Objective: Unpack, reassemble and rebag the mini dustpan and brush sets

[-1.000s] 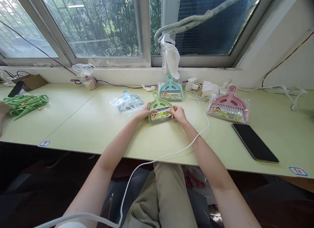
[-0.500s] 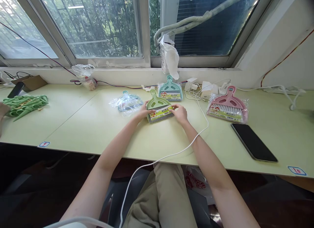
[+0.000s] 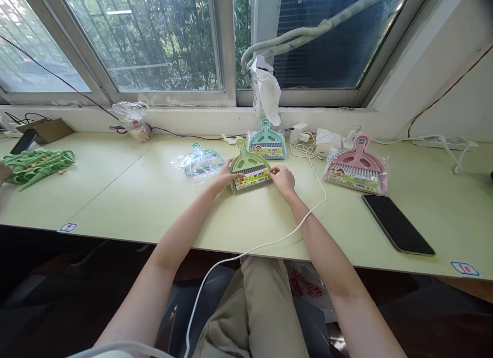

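Between my hands a green dustpan and brush set, wrapped with a yellow printed label, leans tilted on the table. My left hand grips its left edge, thumb across the front. At the label's right end, my right hand pinches the edge with thumb and fingers. Behind it lies a teal dustpan set in clear plastic. To the left is a blue set under crumpled plastic, and to the right a pink set in its bag.
A black phone lies at the right. A white cable crosses over my right forearm. Folded green pieces lie far left beside another person's hand. Chargers and a tissue pack stand by the window.
Both hands keep their hold on the green set, with almost no movement. The view has shifted very slightly.
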